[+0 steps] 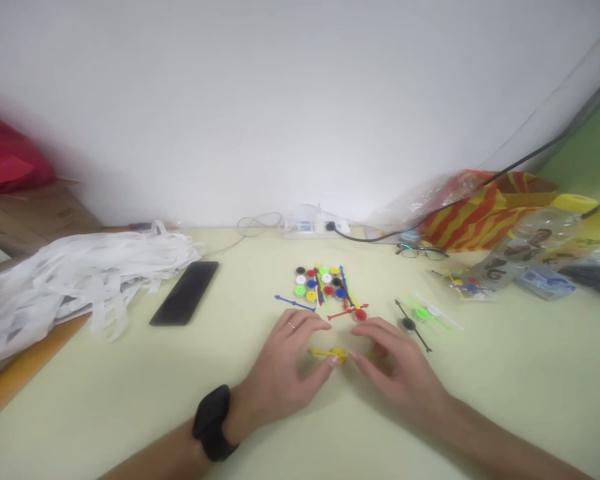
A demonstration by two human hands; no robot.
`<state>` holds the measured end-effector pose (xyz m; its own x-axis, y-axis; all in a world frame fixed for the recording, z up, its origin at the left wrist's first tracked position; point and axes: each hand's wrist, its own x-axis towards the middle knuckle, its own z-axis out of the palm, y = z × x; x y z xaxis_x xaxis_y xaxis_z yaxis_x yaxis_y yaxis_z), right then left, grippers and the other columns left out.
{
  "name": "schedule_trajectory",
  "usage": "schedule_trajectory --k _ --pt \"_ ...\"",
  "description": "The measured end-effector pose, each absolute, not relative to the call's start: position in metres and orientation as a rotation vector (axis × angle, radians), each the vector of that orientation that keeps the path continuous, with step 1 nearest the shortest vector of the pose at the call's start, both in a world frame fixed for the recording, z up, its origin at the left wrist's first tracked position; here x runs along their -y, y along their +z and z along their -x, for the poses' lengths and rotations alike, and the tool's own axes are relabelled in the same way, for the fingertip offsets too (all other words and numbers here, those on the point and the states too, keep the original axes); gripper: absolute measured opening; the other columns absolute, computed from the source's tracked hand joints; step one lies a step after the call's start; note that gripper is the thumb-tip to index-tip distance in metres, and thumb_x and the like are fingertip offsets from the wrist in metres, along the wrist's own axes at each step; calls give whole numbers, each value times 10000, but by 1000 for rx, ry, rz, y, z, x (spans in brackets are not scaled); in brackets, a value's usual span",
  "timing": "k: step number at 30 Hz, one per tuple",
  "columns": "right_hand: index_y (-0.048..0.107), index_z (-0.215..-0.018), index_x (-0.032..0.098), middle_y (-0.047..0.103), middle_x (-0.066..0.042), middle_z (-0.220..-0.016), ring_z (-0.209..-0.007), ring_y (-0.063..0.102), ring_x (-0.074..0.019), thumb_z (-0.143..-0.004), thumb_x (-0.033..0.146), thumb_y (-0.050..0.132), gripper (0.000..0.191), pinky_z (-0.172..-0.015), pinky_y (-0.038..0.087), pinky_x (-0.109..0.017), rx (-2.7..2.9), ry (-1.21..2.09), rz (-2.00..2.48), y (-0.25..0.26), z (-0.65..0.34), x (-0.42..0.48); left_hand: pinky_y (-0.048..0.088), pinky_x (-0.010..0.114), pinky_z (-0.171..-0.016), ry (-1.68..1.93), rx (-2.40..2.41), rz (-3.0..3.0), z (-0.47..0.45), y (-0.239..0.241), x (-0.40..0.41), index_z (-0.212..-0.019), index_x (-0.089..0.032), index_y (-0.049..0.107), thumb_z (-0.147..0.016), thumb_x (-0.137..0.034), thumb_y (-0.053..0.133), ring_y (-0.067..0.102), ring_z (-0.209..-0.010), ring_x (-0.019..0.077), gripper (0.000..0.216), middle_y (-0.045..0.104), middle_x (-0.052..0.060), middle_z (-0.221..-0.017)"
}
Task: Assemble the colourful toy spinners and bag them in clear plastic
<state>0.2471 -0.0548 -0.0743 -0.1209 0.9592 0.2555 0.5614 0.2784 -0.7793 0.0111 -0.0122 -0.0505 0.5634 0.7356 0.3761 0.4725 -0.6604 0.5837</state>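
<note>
A yellow arrow spinner (337, 353) lies on the table between my two hands. The thumb of my left hand (293, 363) touches its round base, and the fingers arch above, apart from the thumb. On the other side, my right hand (405, 357) has its thumb tip close by the spinner, fingers curved and spread. Just beyond the fingertips are a red arrow (347, 312), a red round base (361, 315) and a blue arrow (295, 303). Behind them sits a cluster of coloured round bases (311, 283) with loose arrows. A black arrow spinner (409, 325) and a green one (423, 314) lie right.
A black phone (185, 293) lies left, beside a heap of white straps (105, 267). Along the wall are a power strip (305, 227) and eyeglasses (420, 251). A striped bag (475, 213), a plastic bottle (530, 240) and a blue packet (547, 282) stand right.
</note>
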Motion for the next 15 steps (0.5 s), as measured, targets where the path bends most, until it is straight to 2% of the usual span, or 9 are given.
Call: schedule_trajectory --k 1,3,5,7,8,12,15 --pt "690 -1207 226 672 -78 -1027 -652 558 -154 -939 366 654 305 -650 498 -314 1744 652 1448 -71 -248 57 468 415 -1036 936 -1008 -2363 -9 -51 10 -1222 -257 593 -929 -229 660 550 -1191 255 302 641 61 -1224" --pt "650 -1300 219 619 -8 -766 -508 427 -124 -941 432 649 418 -543 424 -291 1636 802 1524 -63 -248 63 461 424 -1037 1068 -1080 -2351 -3 -52 2 -1166 -253 611 -952 -211 621 563 -1171 252 218 657 58 -1182" --pt "637 -1319 193 413 74 -531 -447 327 -122 -977 512 582 472 -480 347 -269 1489 1140 1465 -55 -248 69 462 428 -1025 1129 -1169 -2338 1 -53 -8 -1131 -248 621 -970 -212 594 573 -1147 250 167 665 55 -1150" --pt "668 -1244 172 247 104 -478 -441 248 -114 -999 560 528 479 -454 264 -251 1356 1376 1341 -49 -248 72 460 430 -1022 1124 -1250 -2307 5 -55 -17 -1117 -246 625 -983 -234 583 577 -1141 247 140 665 49 -1140" --pt "684 -1190 169 220 105 -486 -454 228 -108 -1000 564 530 465 -459 237 -248 1329 1393 1299 -48 -248 73 457 432 -1027 1106 -1282 -2284 7 -56 -21 -1115 -247 626 -988 -248 581 577 -1144 246 135 665 45 -1143" --pt "684 -1055 190 290 79 -570 -516 292 -106 -999 474 578 308 -497 247 -248 1480 1172 1269 -56 -248 68 466 436 -1018 997 -1340 -2182 8 -62 -28 -1112 -254 628 -988 -294 585 586 -1142 243 138 665 35 -1153" --pt "668 -1117 212 476 29 -708 -556 388 -112 -1001 361 572 212 -515 335 -250 1680 980 1277 -70 -248 63 485 432 -992 938 -1327 -2153 8 -66 -29 -1108 -255 630 -951 -295 626 601 -1112 245 161 664 37 -1146"
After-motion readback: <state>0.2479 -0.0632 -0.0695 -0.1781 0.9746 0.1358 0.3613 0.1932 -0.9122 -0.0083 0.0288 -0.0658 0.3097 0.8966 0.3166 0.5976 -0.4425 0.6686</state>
